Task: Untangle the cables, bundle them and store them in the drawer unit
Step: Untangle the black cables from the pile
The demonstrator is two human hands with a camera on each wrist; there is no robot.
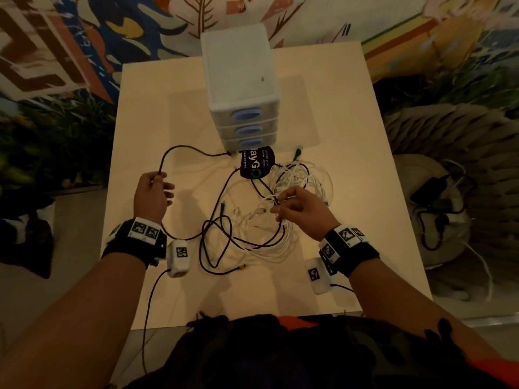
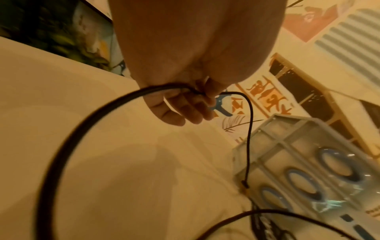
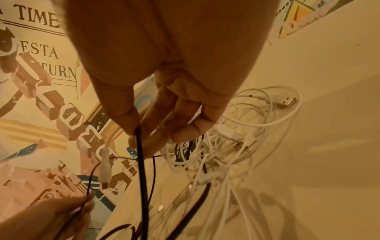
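A tangle of white cables (image 1: pixel 300 178) and a long black cable (image 1: pixel 219 237) lies on the cream table (image 1: pixel 351 130). My left hand (image 1: pixel 153 192) pinches the black cable (image 2: pixel 92 126) at the table's left side; the strand arcs from it to a plug by the foot of the drawer unit (image 1: pixel 241 88). My right hand (image 1: pixel 295 204) pinches another stretch of black cable (image 3: pixel 141 170) between thumb and fingers above the white tangle (image 3: pixel 236 146). The unit's three drawers (image 2: pixel 308 170) are closed.
A dark round label (image 1: pixel 257 164) lies in front of the drawer unit among the cables. A USB plug (image 3: pixel 286 102) sticks out at the tangle's far side. Beyond the table's right edge more cables and a dark device (image 1: pixel 429 189) lie on the floor.
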